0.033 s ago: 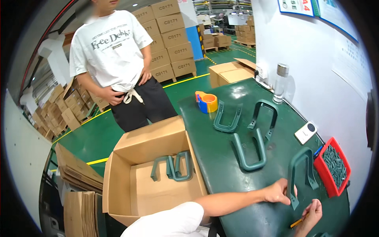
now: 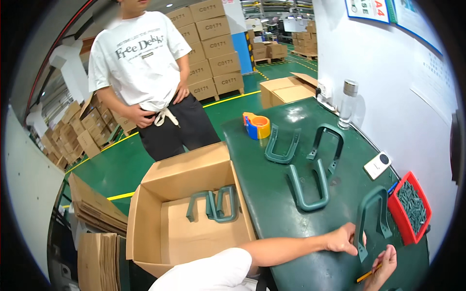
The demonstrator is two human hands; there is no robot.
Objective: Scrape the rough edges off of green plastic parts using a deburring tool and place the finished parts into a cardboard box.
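My left hand (image 2: pixel 344 240) reaches across the green table (image 2: pixel 272 194) and grips one leg of a dark green U-shaped handle (image 2: pixel 371 213) that stands near the table's right front. My right hand (image 2: pixel 384 266) is just below it, closed on a thin yellow tool (image 2: pixel 366 275) that points toward the handle's foot. Three more green handles (image 2: pixel 308 189) (image 2: pixel 281 145) (image 2: pixel 327 140) lie further back on the table. Two others (image 2: pixel 213 206) rest inside an open cardboard box (image 2: pixel 194 169) to the left of the table.
A red tray (image 2: pixel 421 232) of dark screws sits right of the held handle, a white device (image 2: pixel 377 165) behind it. A tape dispenser (image 2: pixel 257 126) and bottle (image 2: pixel 348 104) stand at the back. A person in a white shirt (image 2: pixel 141 63) stands beyond the box. Flat cardboard (image 2: pixel 97 252) is stacked at left.
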